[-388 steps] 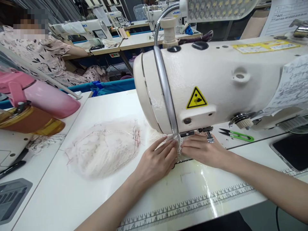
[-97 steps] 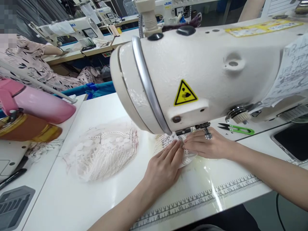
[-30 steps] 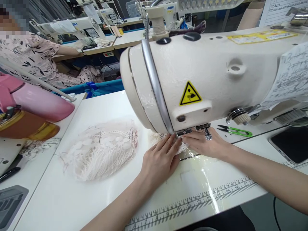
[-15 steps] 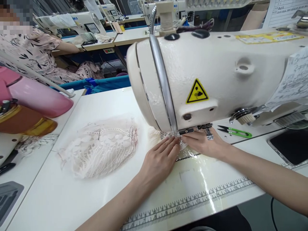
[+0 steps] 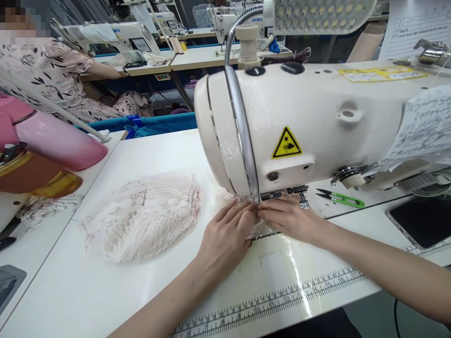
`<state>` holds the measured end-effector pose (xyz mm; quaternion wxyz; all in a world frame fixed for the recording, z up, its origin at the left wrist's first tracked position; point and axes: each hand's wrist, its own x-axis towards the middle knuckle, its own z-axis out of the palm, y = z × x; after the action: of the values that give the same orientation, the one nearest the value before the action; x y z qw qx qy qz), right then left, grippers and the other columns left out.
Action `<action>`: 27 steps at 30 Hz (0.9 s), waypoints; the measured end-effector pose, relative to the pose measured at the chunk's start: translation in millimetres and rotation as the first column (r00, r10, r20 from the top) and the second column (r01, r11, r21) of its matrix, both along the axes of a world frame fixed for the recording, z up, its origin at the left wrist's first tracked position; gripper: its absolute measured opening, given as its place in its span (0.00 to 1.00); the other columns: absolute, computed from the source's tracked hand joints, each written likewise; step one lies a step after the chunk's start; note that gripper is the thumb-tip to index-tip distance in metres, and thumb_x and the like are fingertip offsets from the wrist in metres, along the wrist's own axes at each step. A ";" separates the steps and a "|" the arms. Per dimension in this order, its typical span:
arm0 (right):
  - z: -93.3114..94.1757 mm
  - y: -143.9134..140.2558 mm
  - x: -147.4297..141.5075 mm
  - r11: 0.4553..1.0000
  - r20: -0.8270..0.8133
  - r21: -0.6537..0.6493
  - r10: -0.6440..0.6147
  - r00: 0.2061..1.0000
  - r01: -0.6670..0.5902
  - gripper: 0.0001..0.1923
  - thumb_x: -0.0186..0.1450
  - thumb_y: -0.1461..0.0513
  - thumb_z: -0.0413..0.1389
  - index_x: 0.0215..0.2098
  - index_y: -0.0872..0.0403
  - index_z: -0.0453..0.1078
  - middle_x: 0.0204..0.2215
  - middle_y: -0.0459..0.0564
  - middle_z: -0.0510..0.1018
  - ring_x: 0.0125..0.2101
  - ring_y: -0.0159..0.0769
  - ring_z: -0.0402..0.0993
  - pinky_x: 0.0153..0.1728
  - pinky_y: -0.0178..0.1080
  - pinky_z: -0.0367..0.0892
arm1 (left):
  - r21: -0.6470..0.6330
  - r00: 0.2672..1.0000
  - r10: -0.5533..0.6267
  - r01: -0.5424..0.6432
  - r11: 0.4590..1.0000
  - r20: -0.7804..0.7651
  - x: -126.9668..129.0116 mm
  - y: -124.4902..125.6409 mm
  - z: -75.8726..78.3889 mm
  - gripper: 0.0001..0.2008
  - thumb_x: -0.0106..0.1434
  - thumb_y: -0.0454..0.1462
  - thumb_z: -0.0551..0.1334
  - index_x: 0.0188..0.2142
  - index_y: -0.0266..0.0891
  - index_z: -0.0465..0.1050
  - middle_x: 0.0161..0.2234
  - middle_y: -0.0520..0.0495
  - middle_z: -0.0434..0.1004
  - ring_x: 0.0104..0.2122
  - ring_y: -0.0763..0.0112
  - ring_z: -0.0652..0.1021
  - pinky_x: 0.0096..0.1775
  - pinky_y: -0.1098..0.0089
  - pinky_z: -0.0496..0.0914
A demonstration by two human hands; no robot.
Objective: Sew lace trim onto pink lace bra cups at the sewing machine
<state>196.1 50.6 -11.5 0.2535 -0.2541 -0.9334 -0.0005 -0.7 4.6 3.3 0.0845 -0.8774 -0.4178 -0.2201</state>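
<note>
One full brand name legible: JUKI, in blue on a far machine (image 5: pixel 243 21); the branding on a second machine (image 5: pixel 141 44), upper left, is only partly readable. Near machine head (image 5: pixel 313 112): yellow warning triangle (image 5: pixel 287 144) with hand symbol; yellow label (image 5: pixel 382 73) on top, print too small to read; taped note (image 5: pixel 423 122), handwritten, not legible. Sheet (image 5: pixel 419 28) behind is ruled, with entries unreadable. Ruler strip (image 5: pixel 268 305) along the table's front edge: 10, 11, 12 readable.

Left hand (image 5: pixel 225 234): palm down, fingers narrow and close together, gently bent, pointing at the needle area; forearm enters from the bottom edge. Right hand (image 5: pixel 292 218): palm down, fingers together, pointing left, just beside the presser parts; forearm enters from the right edge. Fingertips of both nearly meet over the lace (image 5: pixel 260 226), which lies on the machine bed below the head, mostly covered. Cannot tell whether either hand pinches it.

Lace pile (image 5: pixel 141 225) on the table, left of the left hand, with reddish threads at its right end. Green snips (image 5: pixel 341 198) and phone (image 5: pixel 421 218) lie beyond the right forearm. Pink bottle (image 5: pixel 59 136) and amber cup (image 5: pixel 38 173) at far left.
</note>
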 end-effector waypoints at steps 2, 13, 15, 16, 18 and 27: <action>1.2 -1.1 0.6 1.000 0.004 -0.007 0.030 1.000 -0.030 0.12 0.65 0.71 0.49 0.37 0.53 0.71 0.35 0.45 0.78 0.36 0.30 0.71 0.36 0.36 0.63 | -0.007 1.000 -0.022 0.022 1.000 -0.007 -0.9 0.8 -0.8 0.22 0.54 0.25 0.52 0.49 0.33 0.66 0.50 0.41 0.75 0.51 0.63 0.75 0.55 0.58 0.68; -11.3 -7.1 2.0 0.996 -0.017 0.092 -0.003 1.000 0.005 0.12 0.63 0.72 0.51 0.39 0.53 0.70 0.37 0.42 0.79 0.41 0.30 0.71 0.45 0.37 0.61 | -0.088 0.998 0.000 -0.005 0.996 -0.065 -4.1 1.6 -1.5 0.19 0.57 0.28 0.54 0.49 0.35 0.69 0.52 0.41 0.73 0.53 0.60 0.73 0.57 0.54 0.65; -8.2 -6.8 2.4 0.995 -0.023 0.094 -0.012 1.000 0.014 0.12 0.64 0.72 0.50 0.38 0.53 0.70 0.36 0.42 0.79 0.41 0.30 0.71 0.45 0.36 0.61 | -0.088 0.998 0.000 -0.006 0.996 -0.065 -3.5 1.6 -1.4 0.19 0.57 0.29 0.54 0.49 0.34 0.69 0.52 0.41 0.73 0.53 0.59 0.73 0.57 0.54 0.65; -6.0 -6.6 2.7 0.995 -0.022 0.094 -0.013 1.000 0.015 0.12 0.64 0.72 0.50 0.38 0.52 0.70 0.36 0.43 0.79 0.41 0.30 0.71 0.45 0.36 0.61 | -0.089 0.998 0.001 -0.007 0.996 -0.064 -3.3 1.6 -1.4 0.19 0.58 0.30 0.54 0.49 0.34 0.69 0.52 0.42 0.73 0.52 0.59 0.73 0.57 0.54 0.65; -1.9 -5.9 3.4 0.996 -0.021 0.088 -0.009 1.000 0.011 0.11 0.64 0.71 0.49 0.37 0.52 0.71 0.36 0.44 0.79 0.41 0.31 0.71 0.44 0.36 0.62 | -0.089 0.998 0.010 -0.016 0.996 -0.063 -2.8 1.3 -1.6 0.19 0.59 0.31 0.55 0.51 0.34 0.68 0.52 0.42 0.73 0.52 0.59 0.73 0.57 0.54 0.65; 3.8 -2.5 4.9 0.990 0.019 0.137 -0.045 0.999 0.042 0.09 0.61 0.72 0.51 0.32 0.53 0.69 0.35 0.40 0.79 0.36 0.28 0.71 0.33 0.36 0.58 | -0.007 0.997 0.011 -0.012 1.000 -0.073 2.0 0.9 -2.0 0.20 0.61 0.34 0.54 0.52 0.33 0.70 0.52 0.41 0.73 0.50 0.58 0.75 0.55 0.54 0.66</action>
<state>200.9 48.1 -7.7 0.2597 -0.2565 -0.9282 -0.0726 1.3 5.5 1.3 0.0977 -0.8828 -0.4202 -0.1858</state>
